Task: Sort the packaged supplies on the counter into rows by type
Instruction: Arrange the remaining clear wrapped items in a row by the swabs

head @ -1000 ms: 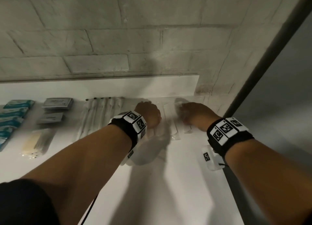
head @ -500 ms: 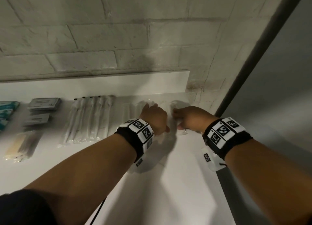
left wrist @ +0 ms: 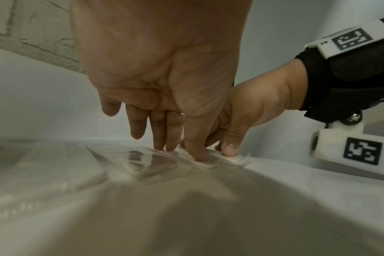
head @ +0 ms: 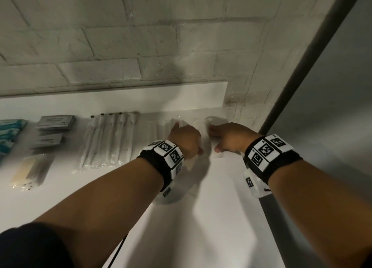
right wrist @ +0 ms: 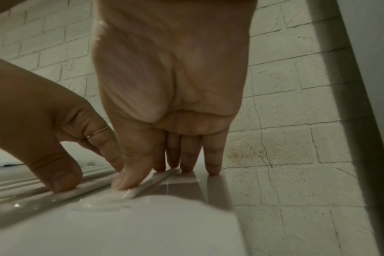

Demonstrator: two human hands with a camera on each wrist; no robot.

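Both hands work at the far right end of the white counter, close to the brick wall. My left hand presses straight fingers and thumb onto a flat clear packet. Right beside it, my right hand lies with straight fingers on the counter and its thumb on a neighbouring white-edged clear packet. The thumbs are a few centimetres apart. More clear packets lie just left of the hands, partly hidden by them. Neither hand curls round anything.
Rows further left hold long swab packets, grey boxes, teal packets and a beige packet. The counter ends just right of my right hand, at a dark post. A brick wall stands behind.
The two hands have drawn closer together over the clear packets. The view has swung right, so the rows on the left sit nearer the frame edge.
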